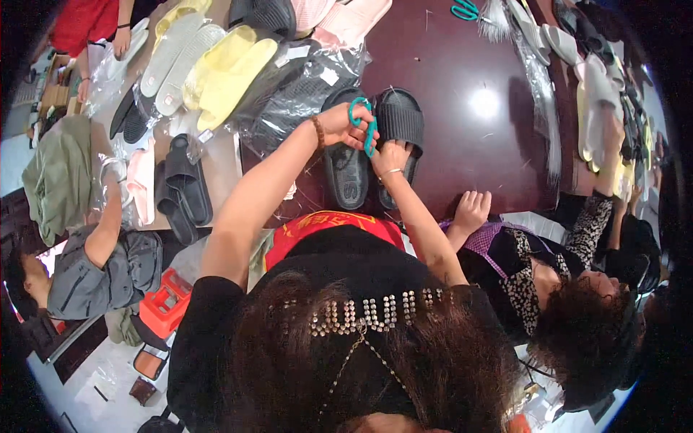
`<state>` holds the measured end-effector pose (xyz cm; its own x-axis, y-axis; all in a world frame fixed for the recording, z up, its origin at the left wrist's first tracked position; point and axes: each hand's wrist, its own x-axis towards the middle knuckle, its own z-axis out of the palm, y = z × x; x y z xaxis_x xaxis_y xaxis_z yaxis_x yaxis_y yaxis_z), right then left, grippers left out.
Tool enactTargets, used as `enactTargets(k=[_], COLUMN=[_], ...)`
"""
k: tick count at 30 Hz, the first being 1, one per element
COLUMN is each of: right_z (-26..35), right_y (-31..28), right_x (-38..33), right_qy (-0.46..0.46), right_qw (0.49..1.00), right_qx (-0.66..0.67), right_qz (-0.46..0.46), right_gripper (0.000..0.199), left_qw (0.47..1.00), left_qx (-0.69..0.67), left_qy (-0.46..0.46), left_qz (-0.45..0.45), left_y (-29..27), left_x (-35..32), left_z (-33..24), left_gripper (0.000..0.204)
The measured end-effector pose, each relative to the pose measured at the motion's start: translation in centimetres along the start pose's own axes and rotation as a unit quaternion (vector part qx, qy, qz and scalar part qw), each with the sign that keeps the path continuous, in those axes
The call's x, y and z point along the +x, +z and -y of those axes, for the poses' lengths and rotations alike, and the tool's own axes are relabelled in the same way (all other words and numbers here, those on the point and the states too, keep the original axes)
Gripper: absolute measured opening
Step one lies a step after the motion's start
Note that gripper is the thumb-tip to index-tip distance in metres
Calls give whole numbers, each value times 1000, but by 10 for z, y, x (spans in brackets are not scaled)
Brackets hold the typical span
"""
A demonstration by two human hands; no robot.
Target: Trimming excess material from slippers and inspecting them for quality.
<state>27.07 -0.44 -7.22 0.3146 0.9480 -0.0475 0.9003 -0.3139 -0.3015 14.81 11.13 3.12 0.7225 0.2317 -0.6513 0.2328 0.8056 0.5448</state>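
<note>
Two black slide sandals lie side by side on the dark red tabletop [462,166] in front of me, toes pointing away. Over the left slide [345,180], my left hand [339,124] is closed around a pair of teal-handled scissors [368,135]; the blades cannot be made out. My right hand [394,156] is at the right slide [401,119], with its fingers tucked under the ribbed strap, which hides their tips. The scissors come close to the right hand's knuckles.
Wrapped black slides [296,94], yellow slides [234,76] and grey slides [180,65] crowd the left. Another teal scissors [464,9] lies at the far edge beside clear strands [494,22]. Co-workers sit both sides; one's hand [473,211] rests on the table's near edge.
</note>
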Motion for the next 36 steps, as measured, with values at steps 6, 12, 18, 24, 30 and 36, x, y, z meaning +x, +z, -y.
enactTargets(k=[6, 12, 18, 24, 30, 36], right_z=[0, 3, -4, 33, 145, 165], right_y=[-3, -33, -54, -97, -79, 8], right_x=[-12, 1, -3, -53, -77, -61], right_qy=[-41, 68, -33, -229, -469, -482], right_qw=[994, 997, 998, 932, 789, 773], right_qx=[21, 16, 7, 93, 302, 62], right_qz=[-94, 24, 50, 264, 256, 407], right_gripper=[71, 62, 43, 31, 24, 34], left_qw=[994, 934, 899, 875, 821, 796], left_qx=[23, 13, 85, 32, 77, 123], left_qy=[90, 336, 346, 369, 401, 381], left_qz=[-49, -119, -253, -312, -398, -454], left_y=[-6, 1, -19, -25, -34, -74], left_x=[15, -44, -94, -134, -183, -172], left_z=[-6, -9, 56, 116, 117, 145], left_gripper=[23, 22, 38, 43, 48, 49])
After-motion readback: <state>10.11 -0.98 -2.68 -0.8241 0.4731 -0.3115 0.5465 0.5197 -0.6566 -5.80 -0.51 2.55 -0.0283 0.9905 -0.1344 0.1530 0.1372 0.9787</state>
